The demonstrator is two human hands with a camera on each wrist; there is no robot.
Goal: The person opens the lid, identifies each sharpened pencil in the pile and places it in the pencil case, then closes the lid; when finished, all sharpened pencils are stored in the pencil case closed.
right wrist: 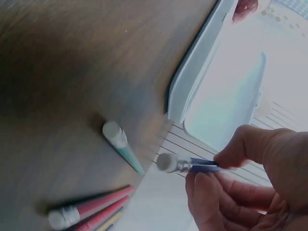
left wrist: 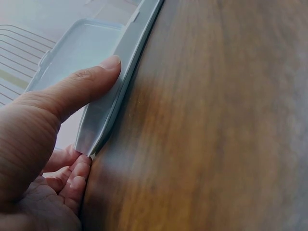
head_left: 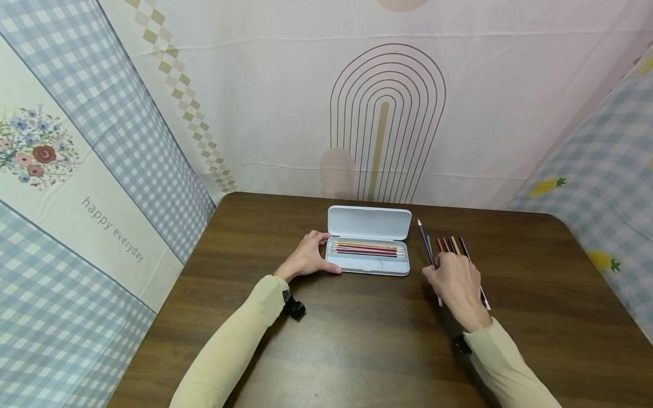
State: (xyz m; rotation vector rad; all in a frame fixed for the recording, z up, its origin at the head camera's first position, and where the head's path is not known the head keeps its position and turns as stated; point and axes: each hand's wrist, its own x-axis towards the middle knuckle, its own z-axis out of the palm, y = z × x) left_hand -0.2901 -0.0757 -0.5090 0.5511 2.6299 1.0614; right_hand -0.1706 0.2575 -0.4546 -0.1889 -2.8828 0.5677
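Observation:
A pale blue-white pencil case [head_left: 357, 265] lies with its lid [head_left: 368, 222] raised at the back; several pencils [head_left: 364, 249] are lined up inside. My left hand [head_left: 308, 256] grips the case's left end, thumb along the front wall and fingers at the far corner. In my right hand [head_left: 456, 280], thumb and fingers pinch a dark blue pencil [right wrist: 204, 166] with a white eraser end. Its sharpened tip points away toward the back. Below it on the table lie a green pencil [right wrist: 128, 158] and red pencils [right wrist: 96, 206], partly hidden by the right hand in the head view.
Farther right, a dark pencil [head_left: 463, 247] and a tan pencil [head_left: 454, 245] lie on the brown wooden table [head_left: 357, 351]. A patterned cloth [head_left: 285, 102] hangs behind the table, with checked cloth [head_left: 148, 119] on the left.

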